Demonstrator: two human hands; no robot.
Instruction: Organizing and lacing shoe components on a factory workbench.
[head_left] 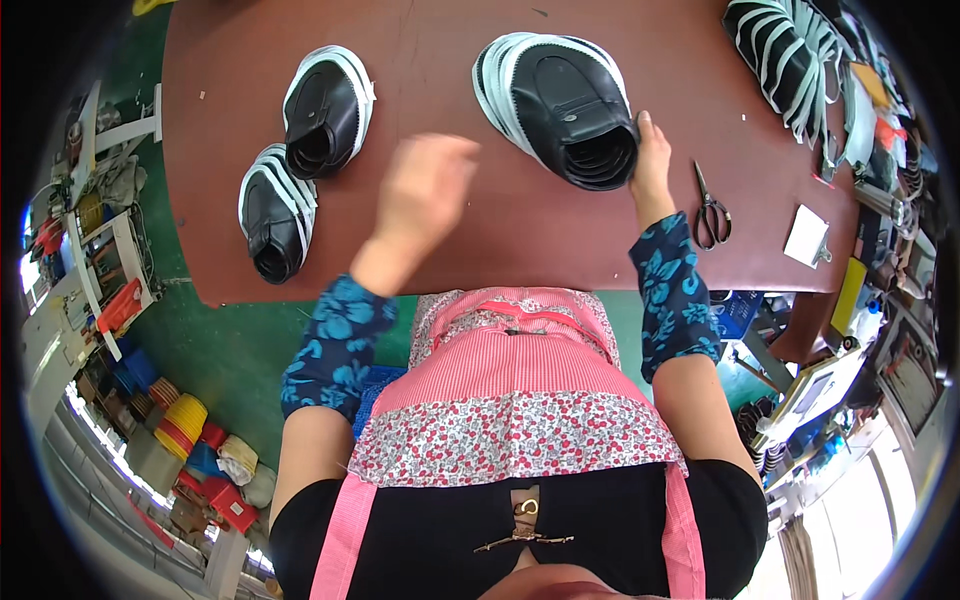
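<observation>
A nested stack of black shoe uppers (568, 100) with white edging lies on the table, its round opening facing me. My right hand (652, 160) grips the right side of that stack near the opening, with a fingertip showing at the edge and the other fingers partly hidden. Over the table to the left, my left hand (425, 185) is smeared by motion, so its fingers cannot be made out; nothing shows in it. Two more piles of black uppers sit further left, a far pile (345, 105) touching a near pile (272, 215).
Black-handled scissors (711, 215) lie right of my right hand. A small clipboard with white paper (805, 236) rests near the reddish-brown table's (420, 60) right edge. Striped black-and-white pieces (785, 60) are heaped at the far right corner. Yellow baskets (182, 425) stand on the floor at left.
</observation>
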